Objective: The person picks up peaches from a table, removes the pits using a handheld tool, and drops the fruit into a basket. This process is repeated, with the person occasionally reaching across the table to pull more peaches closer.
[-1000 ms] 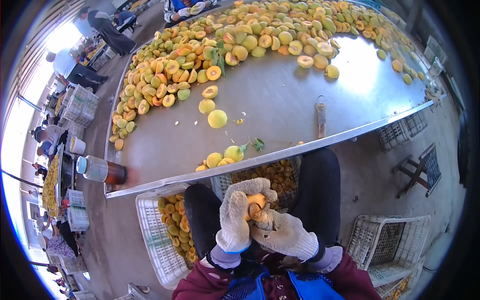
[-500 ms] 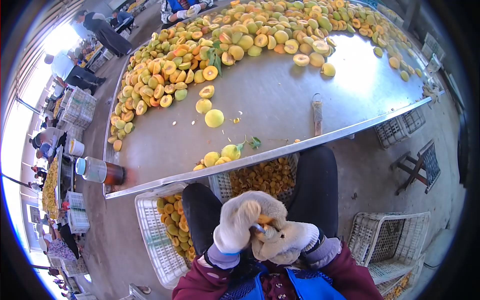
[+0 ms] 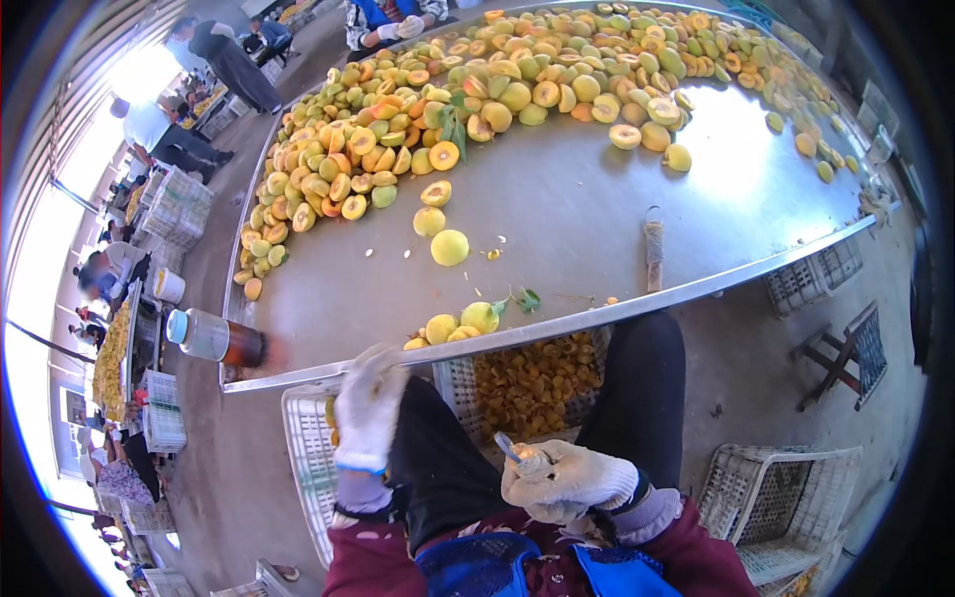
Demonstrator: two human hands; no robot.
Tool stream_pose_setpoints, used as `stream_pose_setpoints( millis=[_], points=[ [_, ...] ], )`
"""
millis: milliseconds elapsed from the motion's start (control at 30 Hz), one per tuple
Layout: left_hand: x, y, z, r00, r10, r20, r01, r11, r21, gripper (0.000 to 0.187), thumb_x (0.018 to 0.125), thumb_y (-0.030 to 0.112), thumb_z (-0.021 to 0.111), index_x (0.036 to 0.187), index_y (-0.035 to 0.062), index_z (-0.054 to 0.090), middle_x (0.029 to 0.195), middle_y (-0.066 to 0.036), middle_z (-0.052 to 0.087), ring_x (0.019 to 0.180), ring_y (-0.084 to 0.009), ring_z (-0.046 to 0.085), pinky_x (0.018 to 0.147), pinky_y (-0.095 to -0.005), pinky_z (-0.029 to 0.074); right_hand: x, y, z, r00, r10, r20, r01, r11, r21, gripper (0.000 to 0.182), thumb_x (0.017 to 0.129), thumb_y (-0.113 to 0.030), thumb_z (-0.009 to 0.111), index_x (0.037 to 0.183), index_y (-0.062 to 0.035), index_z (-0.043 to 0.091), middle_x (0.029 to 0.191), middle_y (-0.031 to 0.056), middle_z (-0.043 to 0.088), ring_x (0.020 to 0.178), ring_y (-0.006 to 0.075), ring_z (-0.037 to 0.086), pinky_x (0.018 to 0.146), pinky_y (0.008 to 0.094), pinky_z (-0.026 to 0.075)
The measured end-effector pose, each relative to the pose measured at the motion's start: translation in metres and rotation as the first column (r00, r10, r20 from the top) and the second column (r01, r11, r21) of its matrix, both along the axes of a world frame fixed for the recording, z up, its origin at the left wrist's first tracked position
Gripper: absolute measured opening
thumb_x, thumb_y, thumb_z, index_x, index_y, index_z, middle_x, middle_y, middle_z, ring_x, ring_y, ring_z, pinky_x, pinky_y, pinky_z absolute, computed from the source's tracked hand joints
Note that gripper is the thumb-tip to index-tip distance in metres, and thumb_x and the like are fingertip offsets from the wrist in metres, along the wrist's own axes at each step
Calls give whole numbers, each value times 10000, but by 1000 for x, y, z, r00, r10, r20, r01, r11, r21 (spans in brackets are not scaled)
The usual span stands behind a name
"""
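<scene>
My right hand (image 3: 569, 483), in a whitish knit glove, is closed around the wrapped handle of a pitting tool (image 3: 504, 444); its curved metal loop sticks out past the fingers, above my lap. My left hand (image 3: 370, 408), gloved too and smeared by motion, is over the left crate (image 3: 310, 438), close to the table's near edge. Its fingers are too blurred to read, and no fruit shows in it. Whole yellow peaches (image 3: 479, 317) lie just beyond that edge beside a leafy sprig (image 3: 527, 299). A second wrapped-handle tool (image 3: 654, 249) rests on the metal table (image 3: 567, 219).
Halved peaches (image 3: 373, 139) are heaped along the table's far and left sides. A jar of dark liquid (image 3: 214, 338) stands at the left corner. Between my legs is a crate of brownish pieces (image 3: 537, 383). White crates (image 3: 771, 497) and a folding stool (image 3: 851, 348) are right.
My left hand has parted from the right and swung left over the left crate. The right hand keeps the pitting tool, its loop now exposed. The view has shifted slightly.
</scene>
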State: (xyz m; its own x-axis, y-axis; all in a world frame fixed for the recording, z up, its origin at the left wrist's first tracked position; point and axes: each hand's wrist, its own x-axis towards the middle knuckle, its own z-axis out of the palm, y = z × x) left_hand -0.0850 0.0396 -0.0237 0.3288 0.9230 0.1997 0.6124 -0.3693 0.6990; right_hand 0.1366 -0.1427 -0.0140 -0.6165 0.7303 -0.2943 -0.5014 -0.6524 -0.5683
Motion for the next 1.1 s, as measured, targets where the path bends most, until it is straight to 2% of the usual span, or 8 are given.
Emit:
stream_pose_setpoints(
  millis=[133,467,533,567,600,700,867,1100],
  points=[
    [84,25,-3,912,-314,-264,328,944,10,306,843,294,663,1099,127,679,1217,-114,611,1114,-318,586,967,-397,461,-2,-2,-4,987,-80,137,86,996,-39,205,900,-277,662,901,-119,531,630,-27,502,475,47,423,398,203,320],
    [121,88,-29,784,-270,-558,274,958,-79,598,751,402,744,1252,124,572,1224,-131,588,1102,-333,577,955,-438,458,-1,7,-1,918,-263,297,302,949,-93,206,894,-234,672,956,-103,525,633,-11,516,475,63,451,418,223,355],
    [117,81,-21,850,-280,-446,259,960,-110,526,816,326,705,1258,87,552,1208,-129,592,1130,-284,566,913,-379,493,-1,7,3,898,-277,341,318,945,-70,198,896,-227,669,965,-103,531,624,-16,510,478,61,457,417,226,353],
    [115,69,-12,973,-226,54,228,885,-405,515,852,343,666,1268,67,537,1177,-128,606,1082,-265,592,863,-351,511,-1,7,5,878,-289,381,330,943,-44,191,897,-219,666,974,-102,537,615,-22,505,481,60,463,416,229,350],
    [112,57,-4,874,35,484,323,703,-634,509,888,359,627,1277,47,522,1147,-128,619,1035,-247,617,813,-324,529,-2,7,4,879,-291,377,334,941,-51,191,897,-219,666,974,-102,537,615,-22,505,481,60,463,416,229,350],
    [96,13,14,666,22,746,635,507,-582,486,967,451,500,1275,76,530,1151,-106,609,971,-197,626,758,-311,529,-3,9,5,825,-341,451,374,927,16,225,894,-276,658,1005,-106,562,617,-17,537,498,66,502,447,243,392],
    [94,-35,21,608,143,781,697,374,-611,566,976,500,453,1298,39,515,1169,-150,615,1028,-230,617,810,-327,528,-7,11,11,403,-347,847,187,937,296,353,855,-413,627,1040,-115,580,673,93,643,604,255,652,576,358,502],
    [94,-67,17,607,161,778,636,489,-598,587,984,490,441,1313,10,516,1207,-155,601,1107,-244,581,981,-360,451,-18,6,-3,203,-485,851,160,874,459,324,842,-412,652,964,-121,577,713,137,651,712,362,658,611,436,515]
  ],
)
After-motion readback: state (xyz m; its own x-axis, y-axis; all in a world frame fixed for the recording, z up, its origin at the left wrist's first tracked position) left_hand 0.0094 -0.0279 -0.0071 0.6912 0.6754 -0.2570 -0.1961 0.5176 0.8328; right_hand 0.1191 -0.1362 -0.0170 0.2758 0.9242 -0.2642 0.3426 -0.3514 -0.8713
